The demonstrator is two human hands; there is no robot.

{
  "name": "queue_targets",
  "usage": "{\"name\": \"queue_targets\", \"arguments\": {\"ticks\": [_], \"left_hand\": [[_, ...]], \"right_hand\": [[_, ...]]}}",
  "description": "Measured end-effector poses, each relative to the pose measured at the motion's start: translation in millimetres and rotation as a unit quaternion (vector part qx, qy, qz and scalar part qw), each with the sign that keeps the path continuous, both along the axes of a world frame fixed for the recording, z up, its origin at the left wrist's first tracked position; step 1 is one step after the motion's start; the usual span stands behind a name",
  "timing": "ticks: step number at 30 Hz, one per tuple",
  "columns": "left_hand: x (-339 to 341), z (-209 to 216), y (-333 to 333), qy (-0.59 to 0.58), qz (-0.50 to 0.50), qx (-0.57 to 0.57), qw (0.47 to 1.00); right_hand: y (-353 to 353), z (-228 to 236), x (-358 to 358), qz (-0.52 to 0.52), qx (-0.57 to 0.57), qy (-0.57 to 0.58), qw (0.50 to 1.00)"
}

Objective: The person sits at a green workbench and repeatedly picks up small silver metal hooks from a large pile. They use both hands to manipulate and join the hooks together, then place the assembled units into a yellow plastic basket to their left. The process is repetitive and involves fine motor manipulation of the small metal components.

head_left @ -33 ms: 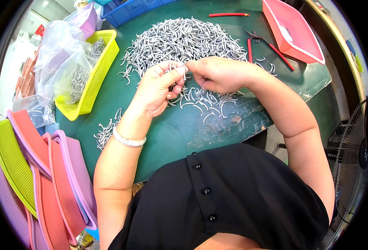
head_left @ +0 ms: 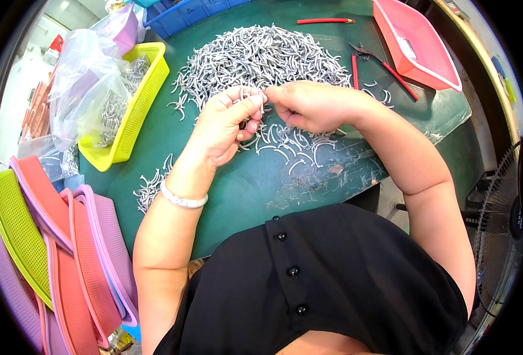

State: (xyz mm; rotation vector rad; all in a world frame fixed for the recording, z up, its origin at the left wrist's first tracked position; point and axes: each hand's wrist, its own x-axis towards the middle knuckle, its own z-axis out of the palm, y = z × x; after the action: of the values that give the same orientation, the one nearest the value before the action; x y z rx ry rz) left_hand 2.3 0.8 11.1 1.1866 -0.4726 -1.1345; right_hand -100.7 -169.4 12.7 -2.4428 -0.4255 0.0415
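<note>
My left hand (head_left: 229, 121) is closed, its thumb and forefinger pinched on a small curved grey piece (head_left: 262, 106). My right hand (head_left: 315, 105) meets it at the fingertips, its fingers curled in a pinch; whatever lies between them is too small to make out. Just beyond both hands rises a large pile of curved grey pieces (head_left: 261, 56). Looser curved pieces (head_left: 291, 142) are scattered on the near side, partly under my right hand. By my left forearm lies a smaller heap of such pieces (head_left: 149, 188).
Red-handled pliers (head_left: 386, 70) lie right of the pile, before a pink basket (head_left: 436, 62). A yellow-green basket (head_left: 119, 148) with bagged pieces stands left. Stacked baskets (head_left: 90, 254) fill the lower left. A blue crate (head_left: 196, 15) sits at the back, a fan (head_left: 498, 219) far right.
</note>
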Motion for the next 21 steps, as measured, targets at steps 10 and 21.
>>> {"name": "queue_targets", "arguments": {"ticks": [10, 21], "left_hand": [[8.4, -3.9, 1.0, 0.085, -0.032, -0.052, 0.995], [9.0, -3.6, 1.1, 0.099, 0.000, -0.038, 0.994]], "right_hand": [[0.1, 2.1, -2.0, 0.024, -0.011, -0.011, 1.000], [0.1, 3.2, -1.5, -0.025, 0.004, 0.006, 1.000]]}}
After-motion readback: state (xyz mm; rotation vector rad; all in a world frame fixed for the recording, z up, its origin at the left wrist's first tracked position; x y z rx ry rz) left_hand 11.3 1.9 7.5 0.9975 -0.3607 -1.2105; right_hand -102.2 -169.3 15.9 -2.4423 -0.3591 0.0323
